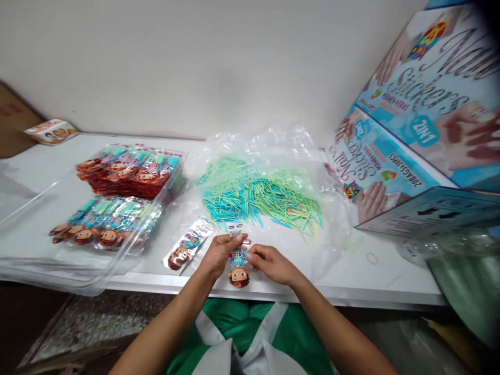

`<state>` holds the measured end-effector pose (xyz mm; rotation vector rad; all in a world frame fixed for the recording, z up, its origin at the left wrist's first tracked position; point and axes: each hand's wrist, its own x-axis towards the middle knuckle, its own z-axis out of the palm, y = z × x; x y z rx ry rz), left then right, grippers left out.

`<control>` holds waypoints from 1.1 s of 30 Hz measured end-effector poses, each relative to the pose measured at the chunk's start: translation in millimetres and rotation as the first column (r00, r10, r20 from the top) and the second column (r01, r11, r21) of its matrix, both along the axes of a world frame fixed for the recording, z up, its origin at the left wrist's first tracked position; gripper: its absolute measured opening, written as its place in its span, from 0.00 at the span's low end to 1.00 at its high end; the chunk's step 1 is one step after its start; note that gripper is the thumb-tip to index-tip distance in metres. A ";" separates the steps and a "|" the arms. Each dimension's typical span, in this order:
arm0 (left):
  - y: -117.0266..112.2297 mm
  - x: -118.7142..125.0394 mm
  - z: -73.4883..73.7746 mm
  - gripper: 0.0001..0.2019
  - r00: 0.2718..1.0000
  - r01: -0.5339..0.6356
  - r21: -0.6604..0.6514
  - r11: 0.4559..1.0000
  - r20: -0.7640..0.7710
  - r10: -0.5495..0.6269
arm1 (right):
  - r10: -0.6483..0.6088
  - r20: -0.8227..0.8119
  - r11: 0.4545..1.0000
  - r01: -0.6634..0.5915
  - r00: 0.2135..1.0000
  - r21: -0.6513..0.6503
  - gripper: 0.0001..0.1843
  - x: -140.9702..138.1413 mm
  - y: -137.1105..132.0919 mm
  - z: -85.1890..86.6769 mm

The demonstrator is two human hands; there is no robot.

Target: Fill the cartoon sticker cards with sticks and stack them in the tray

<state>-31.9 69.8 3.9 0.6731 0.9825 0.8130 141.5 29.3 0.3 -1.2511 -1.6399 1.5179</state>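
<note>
Between my two hands, near the table's front edge, is a clear printed sachet (pixel 238 277) with a brown monkey face at its lower end. My left hand (pixel 223 254) pinches the sachet's upper left side. My right hand (pixel 269 262) has its fingers closed on the right edge, level with the printed lettering. A similar monkey-face sachet (pixel 183 250) lies flat to the left of my left hand. Just beyond my hands, a heap of thin blue and green sticks (pixel 250 198) spreads over a clear plastic bag (pixel 336 229).
A clear plastic tray (pixel 89 281) at left holds a stack of filled monkey sachets (pixel 128 172) and a front row (pixel 107 224). Large blue printed cartons (pixel 394 161) stand at right. A rubber band (pixel 372 258) lies near the right front. A wall closes off the back.
</note>
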 end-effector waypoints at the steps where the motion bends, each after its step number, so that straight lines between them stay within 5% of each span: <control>1: 0.8 1.5 -4.2 0.17 1.000 -0.022 -0.006 1.000 -0.019 0.022 | -0.003 0.051 1.000 0.002 0.999 0.018 0.16 5.6 3.1 -1.6; 4: 1.7 3.8 -17.7 0.18 0.996 -0.075 -0.027 0.997 -0.041 0.074 | -0.102 0.283 0.991 0.073 0.954 0.113 0.16 21.1 19.4 -8.7; 8: 1.5 3.8 -31.5 0.17 0.992 -0.120 -0.071 0.990 -0.040 0.117 | -0.204 0.596 0.974 0.100 0.777 0.204 0.14 27.6 53.7 -17.1; 17: 1.7 -2.6 -46.5 0.19 0.983 -0.172 -0.087 0.981 0.043 0.176 | -0.326 0.787 0.945 0.211 0.524 0.251 0.25 -18.1 130.6 -31.6; 23: 1.2 -7.4 -54.6 0.19 0.985 -0.166 -0.086 0.982 0.038 0.169 | -0.309 0.819 0.950 0.188 0.483 0.248 0.21 -30.2 147.4 -33.2; 33: 0.3 -7.8 -52.4 0.18 0.986 -0.156 -0.057 0.986 0.052 0.159 | -0.387 0.742 0.921 0.194 0.547 0.338 0.13 31.2 112.9 -34.6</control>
